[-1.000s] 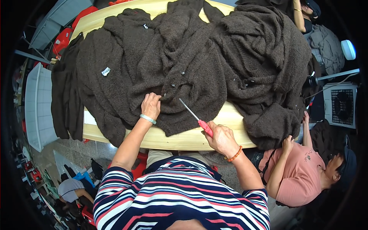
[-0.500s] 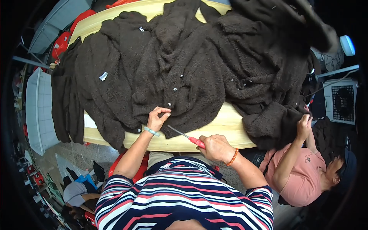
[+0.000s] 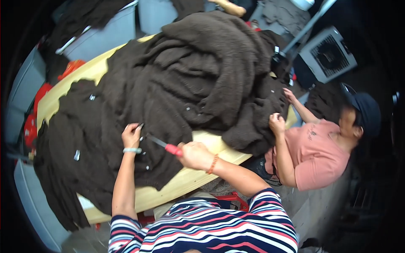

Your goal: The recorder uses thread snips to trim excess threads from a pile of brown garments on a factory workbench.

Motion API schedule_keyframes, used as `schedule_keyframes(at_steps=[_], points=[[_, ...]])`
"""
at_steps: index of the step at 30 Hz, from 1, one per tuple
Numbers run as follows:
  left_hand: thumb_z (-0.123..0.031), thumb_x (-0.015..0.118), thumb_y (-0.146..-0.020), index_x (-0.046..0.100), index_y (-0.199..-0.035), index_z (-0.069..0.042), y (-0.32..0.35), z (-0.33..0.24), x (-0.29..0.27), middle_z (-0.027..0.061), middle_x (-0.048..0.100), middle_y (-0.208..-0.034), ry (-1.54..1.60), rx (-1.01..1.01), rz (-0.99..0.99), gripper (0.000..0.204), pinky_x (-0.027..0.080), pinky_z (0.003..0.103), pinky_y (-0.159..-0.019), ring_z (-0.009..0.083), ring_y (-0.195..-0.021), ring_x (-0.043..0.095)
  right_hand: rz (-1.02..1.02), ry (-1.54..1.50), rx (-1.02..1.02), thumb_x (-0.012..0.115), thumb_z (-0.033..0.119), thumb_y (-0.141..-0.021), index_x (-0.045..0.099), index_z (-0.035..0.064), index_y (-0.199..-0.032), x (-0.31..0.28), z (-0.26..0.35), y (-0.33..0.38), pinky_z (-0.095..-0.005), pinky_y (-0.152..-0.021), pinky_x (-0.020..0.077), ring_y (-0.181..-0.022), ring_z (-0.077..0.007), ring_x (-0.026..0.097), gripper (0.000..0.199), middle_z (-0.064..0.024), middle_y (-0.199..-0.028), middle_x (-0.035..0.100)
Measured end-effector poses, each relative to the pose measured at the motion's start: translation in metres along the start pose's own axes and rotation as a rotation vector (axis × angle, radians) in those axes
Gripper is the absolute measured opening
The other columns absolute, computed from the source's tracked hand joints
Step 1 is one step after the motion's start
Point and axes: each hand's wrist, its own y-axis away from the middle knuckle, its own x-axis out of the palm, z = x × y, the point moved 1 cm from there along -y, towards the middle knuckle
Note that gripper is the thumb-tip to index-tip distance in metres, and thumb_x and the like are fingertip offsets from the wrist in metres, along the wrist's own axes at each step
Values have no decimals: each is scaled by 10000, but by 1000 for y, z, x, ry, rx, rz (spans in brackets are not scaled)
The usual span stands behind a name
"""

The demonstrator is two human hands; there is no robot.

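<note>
A dark brown knitted cardigan (image 3: 162, 126) lies spread in front of me, with a row of small shiny buttons (image 3: 143, 153) along its edge. At the upper end of the visible row, my left hand (image 3: 131, 135) pinches the knit, thumb and fingers together. What exactly sits between the fingertips is too small to make out. My right hand (image 3: 197, 157) is wrapped round a red-handled tool (image 3: 173, 149) with a thin metal shaft, like a screwdriver. Its tip points left at the button edge, close to my left fingers; contact cannot be told.
More brown knitwear (image 3: 202, 55) is heaped across the wooden table (image 3: 185, 181). At the right, a person in a pink shirt (image 3: 316, 156) handles brown cloth. Pale bins (image 3: 105, 40) stand beyond the far edge, and a boxy fan (image 3: 329, 55) at the far right.
The view has turned and shifted. My left hand has moved farther up the button row, and the tool has come nearer it. The cloth swinging at the far right now rests on the heap.
</note>
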Motion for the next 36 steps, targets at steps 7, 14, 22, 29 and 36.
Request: schedule_keyframes(at_steps=[7,14,22,29,36], points=[[-28,677,-846,675,-990,30,60,10,-28,26,641,-891,51,-77,3,155,491,227,-743,93,-785,601,209,-113,-15,666,278,-809,684,23,-868,9,4,13,-460,-785,529,-862,-372,674,262,-205,-828,689],[-96,721,-827,698,-954,4,95,22,-3,60,668,-859,197,-223,-75,163,520,259,-723,130,-775,647,206,-22,-24,615,267,-849,634,40,-894,7,9,19,-479,-715,527,-778,-373,674,232,-206,-758,670],[-76,672,-773,694,-915,-17,128,7,-7,124,665,-862,-27,-176,-132,155,515,318,-731,250,-811,660,303,59,-50,626,258,-849,610,42,-932,19,9,24,-503,-690,497,-747,-402,646,232,-220,-749,654],[-552,823,-535,284,-1478,-146,177,-27,-23,239,238,-1485,-685,-229,68,1159,75,700,-1074,503,-1392,118,246,37,-128,659,258,-851,595,57,-945,34,-13,43,-491,-651,500,-680,-410,639,231,-210,-701,640],[-584,780,-610,358,-1454,-112,189,-20,-19,197,234,-1520,-904,-189,338,1055,139,700,-1074,461,-1409,149,380,170,-184,653,238,-827,633,40,-925,48,9,43,-474,-694,514,-726,-384,659,222,-213,-716,657]])
